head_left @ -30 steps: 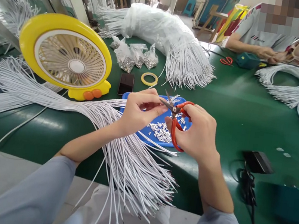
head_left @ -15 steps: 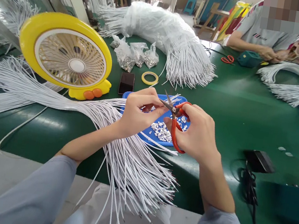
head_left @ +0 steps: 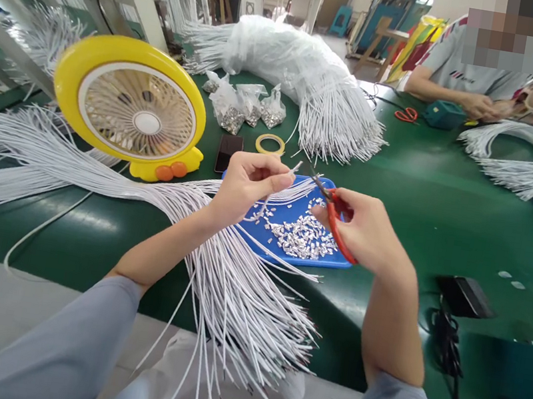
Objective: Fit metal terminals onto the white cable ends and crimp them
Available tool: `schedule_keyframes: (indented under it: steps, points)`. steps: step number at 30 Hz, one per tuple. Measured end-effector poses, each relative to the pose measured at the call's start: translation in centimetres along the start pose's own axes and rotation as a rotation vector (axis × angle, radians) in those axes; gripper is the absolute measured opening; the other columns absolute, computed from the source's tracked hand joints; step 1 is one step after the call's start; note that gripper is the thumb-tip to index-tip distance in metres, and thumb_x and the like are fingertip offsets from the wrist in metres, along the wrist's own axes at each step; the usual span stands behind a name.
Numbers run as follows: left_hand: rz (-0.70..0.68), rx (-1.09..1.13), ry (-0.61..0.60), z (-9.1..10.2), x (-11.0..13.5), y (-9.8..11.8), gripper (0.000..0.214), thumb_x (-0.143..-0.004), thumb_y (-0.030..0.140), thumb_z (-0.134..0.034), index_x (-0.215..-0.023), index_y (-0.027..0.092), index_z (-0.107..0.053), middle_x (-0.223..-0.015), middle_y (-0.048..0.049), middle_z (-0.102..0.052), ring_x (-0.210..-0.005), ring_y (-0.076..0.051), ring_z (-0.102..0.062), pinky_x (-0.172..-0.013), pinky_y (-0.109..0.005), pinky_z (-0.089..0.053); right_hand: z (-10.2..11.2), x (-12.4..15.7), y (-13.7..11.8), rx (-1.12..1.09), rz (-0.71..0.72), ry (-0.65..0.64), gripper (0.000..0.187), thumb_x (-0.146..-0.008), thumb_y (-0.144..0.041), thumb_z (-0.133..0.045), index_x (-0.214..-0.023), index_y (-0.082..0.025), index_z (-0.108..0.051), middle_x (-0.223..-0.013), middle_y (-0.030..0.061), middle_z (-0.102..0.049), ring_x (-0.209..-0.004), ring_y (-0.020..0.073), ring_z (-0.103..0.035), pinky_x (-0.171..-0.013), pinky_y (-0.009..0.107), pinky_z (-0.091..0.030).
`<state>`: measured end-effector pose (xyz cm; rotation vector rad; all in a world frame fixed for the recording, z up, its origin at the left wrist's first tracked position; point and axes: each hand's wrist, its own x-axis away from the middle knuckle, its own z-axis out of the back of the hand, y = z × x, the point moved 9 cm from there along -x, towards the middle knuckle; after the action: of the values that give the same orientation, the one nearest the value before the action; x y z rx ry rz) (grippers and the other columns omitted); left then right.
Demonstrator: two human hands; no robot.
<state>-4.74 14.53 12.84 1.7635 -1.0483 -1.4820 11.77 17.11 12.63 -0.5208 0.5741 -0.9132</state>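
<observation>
I have my left hand [head_left: 254, 189] pinching one white wire [head_left: 296, 167] between finger and thumb, and the wire's end pokes out past them. My right hand [head_left: 368, 228] is curled around the red handles of the scissors [head_left: 341, 237]. The scissors are above the blue tray [head_left: 314, 262], and their tips are near the wire's end. Lots of little silver bits [head_left: 308, 240] lie in the tray. A big bunch of wires [head_left: 242, 290] runs across the green bench [head_left: 418, 230] under my left arm, and some ends hang over the front edge. A yellow fan [head_left: 147, 123] stands left of the tray.
</observation>
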Motion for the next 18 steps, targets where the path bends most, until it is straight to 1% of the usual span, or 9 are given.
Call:
schedule_keyframes:
  steps: [1, 3, 5, 6, 7, 9, 12, 14, 18]
  points:
    - [0.021, 0.018, 0.01, 0.2, -0.1, -0.3, 0.016, -0.072, 0.032, -0.078, -0.067, 0.018, -0.071, -0.057, 0.0019, -0.054, -0.049, -0.005, -0.042, -0.044, -0.019, -0.033, 0.5, -0.3, 0.7, -0.058, -0.017, 0.028, 0.026, -0.072, -0.038, -0.073, -0.065, -0.018, -0.057, -0.056, -0.0036, -0.051, -0.053, 0.0102, -0.042, -0.05, 0.026, -0.031]
    - [0.029, 0.008, 0.007, 0.0, 0.0, -0.4, 0.015, -0.073, 0.031, -0.078, -0.068, 0.018, -0.072, -0.058, 0.0016, -0.055, -0.05, -0.005, -0.043, -0.045, -0.019, -0.034, 2.0, -0.4, 1.1, -0.254, 0.01, 0.165, 0.024, -0.071, -0.035, -0.074, -0.065, -0.019, -0.057, -0.058, -0.0029, -0.054, -0.055, 0.0115, -0.047, -0.051, 0.028, -0.035]
    - [0.015, -0.021, -0.025, -0.6, 0.5, -0.3, 0.011, -0.074, 0.029, -0.077, -0.071, 0.019, -0.073, -0.06, 0.0012, -0.057, -0.053, -0.006, -0.046, -0.047, -0.019, -0.037, 3.1, 0.2, 0.5, -0.447, 0.084, 0.335, 0.019, -0.072, -0.03, -0.073, -0.068, -0.021, -0.056, -0.065, -0.0015, -0.06, -0.06, 0.0135, -0.054, -0.057, 0.03, -0.042]
    - [0.01, -0.036, -0.049, -1.1, 0.8, -0.2, 0.009, -0.074, 0.028, -0.076, -0.073, 0.019, -0.074, -0.062, 0.0009, -0.058, -0.054, -0.006, -0.048, -0.048, -0.019, -0.038, 3.4, 0.7, 0.0, -0.503, 0.121, 0.398, 0.017, -0.073, -0.027, -0.072, -0.069, -0.022, -0.056, -0.069, -0.0007, -0.063, -0.063, 0.0145, -0.057, -0.06, 0.032, -0.045]
    - [0.004, -0.046, -0.069, -1.5, 1.1, -0.1, 0.007, -0.075, 0.027, -0.076, -0.074, 0.02, -0.074, -0.063, 0.0006, -0.059, -0.055, -0.006, -0.049, -0.049, -0.019, -0.039, 3.3, 1.1, -0.6, -0.528, 0.146, 0.431, 0.016, -0.073, -0.025, -0.071, -0.07, -0.022, -0.056, -0.072, -0.0003, -0.065, -0.066, 0.015, -0.058, -0.063, 0.033, -0.046]
    - [-0.005, -0.06, -0.098, -2.3, 1.6, 0.0, 0.005, -0.075, 0.023, -0.076, -0.074, 0.019, -0.074, -0.065, 0.0002, -0.061, -0.056, -0.006, -0.051, -0.049, -0.019, -0.04, 2.5, 1.6, -1.8, -0.548, 0.169, 0.428, 0.014, -0.074, -0.02, -0.07, -0.071, -0.022, -0.056, -0.074, -0.0005, -0.066, -0.067, 0.0149, -0.059, -0.065, 0.033, -0.048]
    - [-0.04, -0.075, -0.119, -3.0, 1.9, 0.4, 0.003, -0.075, 0.019, -0.076, -0.073, 0.018, -0.073, -0.062, 0.0008, -0.059, -0.054, -0.006, -0.048, -0.047, -0.018, -0.037, 1.4, 1.8, -2.9, -0.623, 0.198, 0.378, 0.014, -0.075, -0.017, -0.068, -0.073, -0.022, -0.055, -0.074, -0.0011, -0.066, -0.07, 0.0145, -0.061, -0.068, 0.033, -0.05]
    - [-0.066, -0.086, -0.125, -3.2, 1.9, 0.6, 0.004, -0.075, 0.019, -0.075, -0.072, 0.018, -0.073, -0.06, 0.0011, -0.058, -0.053, -0.006, -0.047, -0.046, -0.018, -0.036, 1.0, 1.9, -3.0, -0.63, 0.192, 0.356, 0.015, -0.074, -0.018, -0.068, -0.073, -0.022, -0.054, -0.074, -0.001, -0.064, -0.071, 0.0151, -0.061, -0.069, 0.035, -0.052]
    - [-0.086, -0.109, -0.118, -3.2, 1.9, 0.6, 0.006, -0.074, 0.021, -0.077, -0.072, 0.018, -0.072, -0.06, 0.0008, -0.058, -0.054, -0.006, -0.047, -0.046, -0.019, -0.037, 0.9, 1.9, -2.7, -0.544, 0.159, 0.343, 0.019, -0.073, -0.027, -0.07, -0.073, -0.024, -0.052, -0.075, -0.0003, -0.062, -0.073, 0.0166, -0.062, -0.07, 0.037, -0.053]
